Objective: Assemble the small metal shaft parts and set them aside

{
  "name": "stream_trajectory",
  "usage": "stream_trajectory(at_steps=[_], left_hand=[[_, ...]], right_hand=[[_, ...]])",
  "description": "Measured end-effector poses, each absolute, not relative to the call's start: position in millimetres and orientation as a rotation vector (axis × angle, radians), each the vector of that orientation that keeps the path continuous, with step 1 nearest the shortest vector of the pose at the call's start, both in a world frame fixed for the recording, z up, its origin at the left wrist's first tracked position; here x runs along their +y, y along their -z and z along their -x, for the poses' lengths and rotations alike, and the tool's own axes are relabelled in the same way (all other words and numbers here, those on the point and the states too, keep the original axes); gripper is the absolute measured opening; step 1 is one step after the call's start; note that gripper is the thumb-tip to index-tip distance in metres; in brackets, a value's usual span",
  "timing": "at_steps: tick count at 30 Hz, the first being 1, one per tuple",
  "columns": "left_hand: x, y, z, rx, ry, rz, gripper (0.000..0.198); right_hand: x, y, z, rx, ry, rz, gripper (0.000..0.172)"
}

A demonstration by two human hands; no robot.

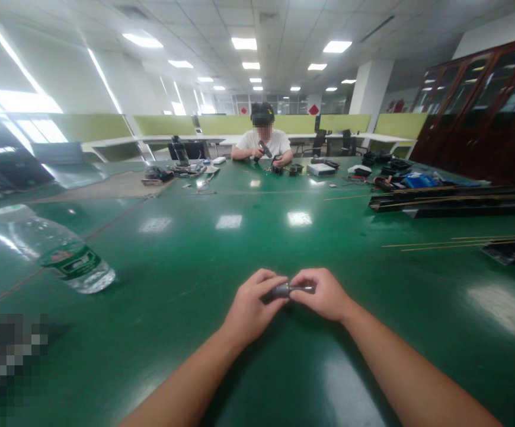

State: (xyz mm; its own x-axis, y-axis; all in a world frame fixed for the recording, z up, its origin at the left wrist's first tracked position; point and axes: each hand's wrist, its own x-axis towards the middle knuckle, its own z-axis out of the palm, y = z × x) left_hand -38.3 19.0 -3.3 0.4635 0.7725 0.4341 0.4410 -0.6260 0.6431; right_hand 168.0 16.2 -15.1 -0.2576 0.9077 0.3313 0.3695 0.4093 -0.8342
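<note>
Above the green tabletop (186,267), near the middle, my two hands meet at a small dark cylindrical part (280,290) with a thin metal shaft (307,288) pointing right. My left hand (255,302) has its thumb and fingers closed round the dark cylinder from the left. On the other side, my right hand (323,292) pinches the thin shaft between thumb and fingers, close to where it joins the cylinder. The fingers partly cover both pieces, so their exact shape is hidden.
A clear water bottle (74,261) with a green label stands at the left. Black rails (453,201) and thin rods lie at the right. Across the table a person (261,142) holds dark parts. A white box (322,169) and several parts lie along the far edge.
</note>
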Motion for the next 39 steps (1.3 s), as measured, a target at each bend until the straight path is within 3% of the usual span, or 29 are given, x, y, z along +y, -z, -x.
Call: stream_trajectory(at_steps=[39], left_hand=[[25.5,3.2,51.9,1.062,-1.008,-2.291,0.029]], right_hand=[[18.2,14.0,-171.6,-1.79,-0.787,1.183,0.009]])
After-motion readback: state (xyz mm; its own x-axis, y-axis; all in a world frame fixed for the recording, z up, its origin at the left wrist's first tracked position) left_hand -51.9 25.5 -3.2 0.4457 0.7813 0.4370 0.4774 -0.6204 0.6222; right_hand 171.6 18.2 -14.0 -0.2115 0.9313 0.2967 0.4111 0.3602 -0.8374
